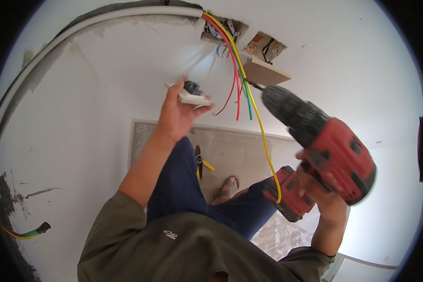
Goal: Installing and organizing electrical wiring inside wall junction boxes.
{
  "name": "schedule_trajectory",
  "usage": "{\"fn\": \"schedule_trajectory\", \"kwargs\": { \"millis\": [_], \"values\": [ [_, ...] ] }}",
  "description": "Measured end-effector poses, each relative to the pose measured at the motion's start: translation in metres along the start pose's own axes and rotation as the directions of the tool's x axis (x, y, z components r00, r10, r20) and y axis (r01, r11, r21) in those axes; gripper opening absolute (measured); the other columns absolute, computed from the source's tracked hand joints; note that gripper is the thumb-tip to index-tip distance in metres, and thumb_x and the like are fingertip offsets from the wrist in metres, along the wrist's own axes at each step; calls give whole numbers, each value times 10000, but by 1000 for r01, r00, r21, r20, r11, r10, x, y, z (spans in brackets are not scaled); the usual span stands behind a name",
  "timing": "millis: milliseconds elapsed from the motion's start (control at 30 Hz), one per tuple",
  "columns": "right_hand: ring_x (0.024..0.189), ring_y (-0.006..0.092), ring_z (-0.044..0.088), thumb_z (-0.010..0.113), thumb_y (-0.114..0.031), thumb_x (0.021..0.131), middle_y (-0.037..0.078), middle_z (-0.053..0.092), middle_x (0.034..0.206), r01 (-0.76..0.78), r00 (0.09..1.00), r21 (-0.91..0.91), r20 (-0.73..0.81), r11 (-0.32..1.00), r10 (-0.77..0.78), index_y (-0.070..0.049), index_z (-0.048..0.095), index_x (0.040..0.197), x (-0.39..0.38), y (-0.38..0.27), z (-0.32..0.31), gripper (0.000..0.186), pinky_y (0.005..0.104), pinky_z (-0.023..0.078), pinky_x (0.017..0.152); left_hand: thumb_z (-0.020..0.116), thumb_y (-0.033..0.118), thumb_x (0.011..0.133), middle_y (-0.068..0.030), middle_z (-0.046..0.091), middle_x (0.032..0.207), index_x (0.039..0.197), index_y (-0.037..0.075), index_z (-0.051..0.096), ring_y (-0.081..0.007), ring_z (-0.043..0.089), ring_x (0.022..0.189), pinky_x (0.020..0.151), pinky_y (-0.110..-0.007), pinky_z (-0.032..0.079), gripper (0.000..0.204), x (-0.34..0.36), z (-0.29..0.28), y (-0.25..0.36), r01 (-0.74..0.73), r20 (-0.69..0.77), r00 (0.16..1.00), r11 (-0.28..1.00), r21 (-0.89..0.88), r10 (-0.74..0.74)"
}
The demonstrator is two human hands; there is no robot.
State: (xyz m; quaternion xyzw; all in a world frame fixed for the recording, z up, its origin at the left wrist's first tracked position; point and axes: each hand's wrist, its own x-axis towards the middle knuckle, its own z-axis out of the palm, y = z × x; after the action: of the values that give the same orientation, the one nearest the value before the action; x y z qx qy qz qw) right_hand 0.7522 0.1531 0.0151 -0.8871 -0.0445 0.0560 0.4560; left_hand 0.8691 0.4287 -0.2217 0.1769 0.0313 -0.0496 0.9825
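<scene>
My left hand is closed around a white electrical wall plate with a black module on its back. In my right hand is a red and black cordless drill, gripped by its handle. The drill's slim bit points up and left toward the wires, with its tip close to them; I cannot tell whether it touches. Loose red wires, a green wire and a long yellow wire hang from above between my hands. The yellow one runs down in front of the drill's battery.
A light conduit curves along a groove in the wall. Two wall openings hold wiring; a beige plate juts out below the right one. Yellow-handled pliers lie below by my leg. More wires poke from a black tube at left.
</scene>
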Motion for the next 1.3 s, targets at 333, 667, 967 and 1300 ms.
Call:
{"fn": "schedule_trajectory", "kwargs": {
  "millis": [333,667,967,1300],
  "values": [
    [676,160,638,706,31,740,49,657,819,153,980,-318,-71,936,-185,3,599,1168,-40,69,-42,442,283,498,636,768,470,809,-319,450,1463,1570,167,350,-461,504,1309,1085,-496,455,919,-37,-287,5,437,-476,864,-720,540,167],
    [724,140,633,708,8,785,48,664,869,35,991,165,-134,986,-13,40,618,1191,-37,60,-38,416,270,494,642,726,295,905,-203,582,1387,1441,59,512,-361,530,1326,1048,-476,481,623,-31,-300,-20,139,-6,958,-447,884,285],
    [547,146,571,636,22,750,67,589,689,8,981,310,-185,951,52,63,571,1141,-5,43,-18,398,272,456,546,651,284,1010,-171,606,1352,1346,9,550,-285,574,1285,1143,-461,433,446,6,28,-46,-47,147,989,976,213,15],
    [631,109,598,657,38,798,34,625,772,-26,976,351,-195,936,100,39,630,1169,-2,40,-21,372,247,451,570,767,551,886,-50,544,1278,1321,137,510,-222,468,1259,1006,-433,403,653,14,145,-65,31,-75,997,972,235,-13]
  ]
}}
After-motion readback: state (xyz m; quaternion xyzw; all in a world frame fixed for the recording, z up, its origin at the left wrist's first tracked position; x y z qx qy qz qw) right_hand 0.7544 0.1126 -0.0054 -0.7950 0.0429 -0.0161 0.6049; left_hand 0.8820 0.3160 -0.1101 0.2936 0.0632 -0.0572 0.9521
